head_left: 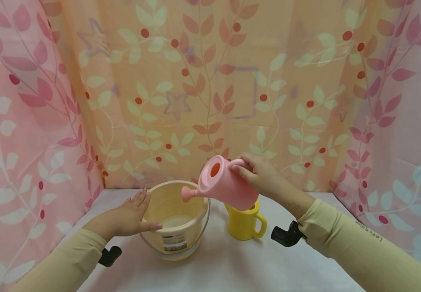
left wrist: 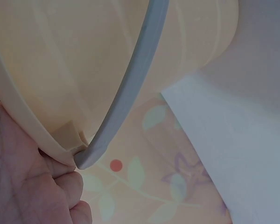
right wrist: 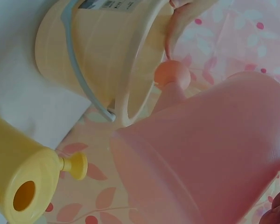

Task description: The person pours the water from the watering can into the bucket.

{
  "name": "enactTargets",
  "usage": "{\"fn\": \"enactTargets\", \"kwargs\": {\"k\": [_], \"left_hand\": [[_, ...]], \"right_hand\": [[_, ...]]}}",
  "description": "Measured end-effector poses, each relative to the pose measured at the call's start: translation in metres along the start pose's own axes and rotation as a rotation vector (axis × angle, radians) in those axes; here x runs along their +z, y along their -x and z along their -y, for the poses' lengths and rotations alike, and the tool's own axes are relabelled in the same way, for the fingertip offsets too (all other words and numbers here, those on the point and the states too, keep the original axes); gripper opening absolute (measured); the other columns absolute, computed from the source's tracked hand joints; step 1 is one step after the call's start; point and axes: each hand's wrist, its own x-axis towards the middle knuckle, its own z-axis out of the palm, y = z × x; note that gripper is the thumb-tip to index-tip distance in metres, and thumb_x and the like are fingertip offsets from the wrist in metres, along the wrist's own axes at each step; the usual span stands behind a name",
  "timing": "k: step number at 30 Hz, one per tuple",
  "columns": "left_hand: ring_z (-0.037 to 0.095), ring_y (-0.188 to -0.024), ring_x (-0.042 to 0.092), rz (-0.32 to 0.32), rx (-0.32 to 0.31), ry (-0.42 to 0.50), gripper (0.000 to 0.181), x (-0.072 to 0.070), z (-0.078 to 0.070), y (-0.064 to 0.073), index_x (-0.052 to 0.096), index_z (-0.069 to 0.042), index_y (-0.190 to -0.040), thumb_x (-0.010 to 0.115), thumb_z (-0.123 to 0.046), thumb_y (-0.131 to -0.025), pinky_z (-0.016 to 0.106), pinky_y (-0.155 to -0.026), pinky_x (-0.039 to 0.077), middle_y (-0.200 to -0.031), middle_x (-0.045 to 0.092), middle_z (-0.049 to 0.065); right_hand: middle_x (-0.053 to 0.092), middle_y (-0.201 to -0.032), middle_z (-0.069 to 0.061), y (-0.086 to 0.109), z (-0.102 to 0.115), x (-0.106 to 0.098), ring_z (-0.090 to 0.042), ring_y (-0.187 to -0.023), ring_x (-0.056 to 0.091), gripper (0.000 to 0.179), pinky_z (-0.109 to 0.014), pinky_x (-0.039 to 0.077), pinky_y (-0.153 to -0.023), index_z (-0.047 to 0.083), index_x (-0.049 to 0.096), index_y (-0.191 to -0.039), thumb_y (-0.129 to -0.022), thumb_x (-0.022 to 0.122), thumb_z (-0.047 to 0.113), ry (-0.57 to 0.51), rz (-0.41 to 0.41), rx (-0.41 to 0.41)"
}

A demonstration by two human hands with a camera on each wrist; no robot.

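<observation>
A cream plastic bucket [head_left: 192, 237] with a grey handle [left wrist: 130, 86] and a printed label stands on the table. My left hand [head_left: 128, 215] rests on its rim at the left, fingers straight and thumb spread along the near edge. In my right hand [head_left: 261, 174] I grip the handle of a pink watering can [head_left: 228, 186]. The can is tilted to the left, its round spout head [right wrist: 171, 73] over the bucket's right side. Behind and below it a yellow watering can [head_left: 241, 223] stands upright on the table, its top partly hidden by the pink one.
The white tabletop [head_left: 254, 267] runs back to a patterned orange curtain [head_left: 210, 101]. Pink leaf-print curtains close in the left [head_left: 24, 121] and right [head_left: 396, 121] sides. Black wrist mounts [head_left: 287, 235] hang under both sleeves.
</observation>
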Motion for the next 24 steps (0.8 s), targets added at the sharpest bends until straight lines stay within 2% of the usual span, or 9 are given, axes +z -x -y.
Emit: {"fn": "enactTargets", "kwargs": {"k": [13, 24], "left_hand": [[0.045, -0.135, 0.01, 0.002, -0.004, -0.006, 0.114, 0.0005, 0.0017, -0.0009, 0.017, 0.016, -0.138, 0.045, -0.075, -0.075, 0.061, -0.104, 0.013, -0.145, 0.01, 0.033], [0.045, -0.135, 0.008, 0.009, -0.01, 0.016, 0.112, -0.0001, 0.0012, -0.0003, 0.016, 0.015, -0.139, 0.048, -0.072, -0.076, 0.061, -0.104, 0.011, -0.146, 0.009, 0.033]], "right_hand": [[0.053, -0.07, -0.002, 0.0002, 0.0015, -0.0005, -0.02, -0.071, 0.052, 0.019, -0.027, 0.048, -0.059, 0.015, 0.057, -0.089, -0.087, 0.06, 0.034, 0.011, 0.007, -0.002], [0.053, -0.07, -0.002, -0.0006, 0.0021, 0.001, -0.02, -0.071, 0.052, 0.019, -0.027, 0.048, -0.059, 0.015, 0.057, -0.088, -0.088, 0.06, 0.033, 0.002, 0.012, -0.003]]}}
